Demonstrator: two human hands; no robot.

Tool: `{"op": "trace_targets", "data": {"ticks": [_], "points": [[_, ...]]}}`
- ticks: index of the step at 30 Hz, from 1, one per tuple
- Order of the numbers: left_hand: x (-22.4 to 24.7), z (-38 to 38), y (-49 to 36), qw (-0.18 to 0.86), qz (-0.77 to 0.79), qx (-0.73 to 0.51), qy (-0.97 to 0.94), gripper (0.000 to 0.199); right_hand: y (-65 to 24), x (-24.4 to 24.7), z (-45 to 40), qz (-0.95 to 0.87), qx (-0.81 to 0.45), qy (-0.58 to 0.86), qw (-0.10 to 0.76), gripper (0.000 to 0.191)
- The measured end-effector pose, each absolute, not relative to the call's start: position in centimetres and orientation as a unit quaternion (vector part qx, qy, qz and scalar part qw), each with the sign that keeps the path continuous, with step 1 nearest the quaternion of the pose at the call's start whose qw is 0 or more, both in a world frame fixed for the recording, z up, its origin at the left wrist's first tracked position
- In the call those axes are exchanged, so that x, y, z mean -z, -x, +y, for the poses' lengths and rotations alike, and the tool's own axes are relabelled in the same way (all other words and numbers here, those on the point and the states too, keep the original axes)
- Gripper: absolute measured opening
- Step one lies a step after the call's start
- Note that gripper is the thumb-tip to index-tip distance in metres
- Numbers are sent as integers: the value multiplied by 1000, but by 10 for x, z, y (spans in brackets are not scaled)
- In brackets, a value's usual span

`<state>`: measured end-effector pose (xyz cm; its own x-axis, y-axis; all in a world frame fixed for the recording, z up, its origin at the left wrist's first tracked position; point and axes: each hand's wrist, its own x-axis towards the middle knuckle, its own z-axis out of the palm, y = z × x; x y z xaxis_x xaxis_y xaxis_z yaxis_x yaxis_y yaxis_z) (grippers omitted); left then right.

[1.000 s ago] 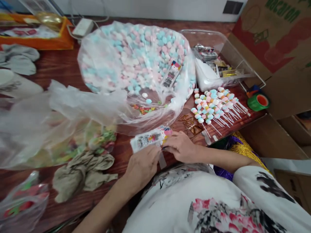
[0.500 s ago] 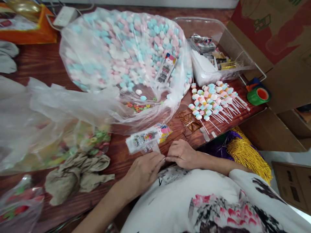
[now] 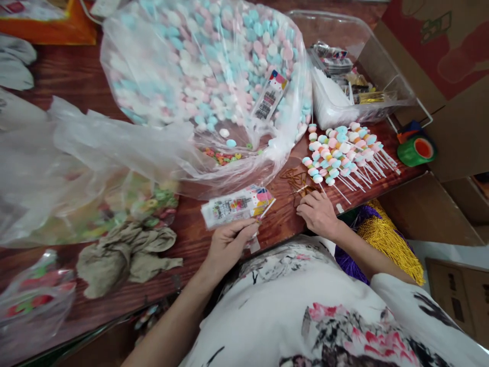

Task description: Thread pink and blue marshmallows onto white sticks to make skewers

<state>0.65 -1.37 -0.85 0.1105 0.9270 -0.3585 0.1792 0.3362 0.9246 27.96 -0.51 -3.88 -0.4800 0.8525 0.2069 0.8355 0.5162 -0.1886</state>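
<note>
1. With left hand (image 3: 229,243), pinching a thin white stick (image 3: 268,209) between thumb and bent fingers, aimed outward and to the right.
2. Just beyond left fingertips, flat on the wooden table (image 3: 283,218), a stack of printed packets (image 3: 234,207).
3. With right hand (image 3: 318,214), bending close-set fingers at the near edge of loose brown strips (image 3: 293,176); unable to say from this angle if gripping one.
4. Beyond right hand, a pile of pastel sweets on sticks (image 3: 338,153); farther out, a clear plastic tray (image 3: 332,117).
5. Well right of right hand, a green tape roll (image 3: 415,151).
6. Past the packets from left hand, a big clear bag of pink, blue and white sweets (image 3: 206,66).
7. Left of left hand, a crumpled grey-brown cloth (image 3: 126,255).
</note>
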Motion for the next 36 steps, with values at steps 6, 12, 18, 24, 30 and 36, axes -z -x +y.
{"op": "trace_targets", "data": {"ticks": [6, 12, 18, 24, 30, 36], "points": [[11, -16, -16, 606, 589, -332, -419, 31, -273, 39, 6, -880, -46, 452, 137, 15], [15, -15, -19, 625, 594, -337, -378, 39, -271, 14, 6, -765, -256, 474, 353, 14], [3, 0, -39, 620, 538, -350, -451, 22, -222, 3, -6, -714, -287, 440, 463, 9], [0, 0, -40, 639, 493, -364, -465, 17, -191, 31, -3, -719, -250, 430, 486, 22], [16, -8, -26, 645, 506, -373, -434, 24, -189, 31, -1, -693, -357, 414, 471, 22], [17, -5, -19, 571, 499, -394, -519, 30, -178, 28, -9, -678, -366, 425, 475, 43]]}}
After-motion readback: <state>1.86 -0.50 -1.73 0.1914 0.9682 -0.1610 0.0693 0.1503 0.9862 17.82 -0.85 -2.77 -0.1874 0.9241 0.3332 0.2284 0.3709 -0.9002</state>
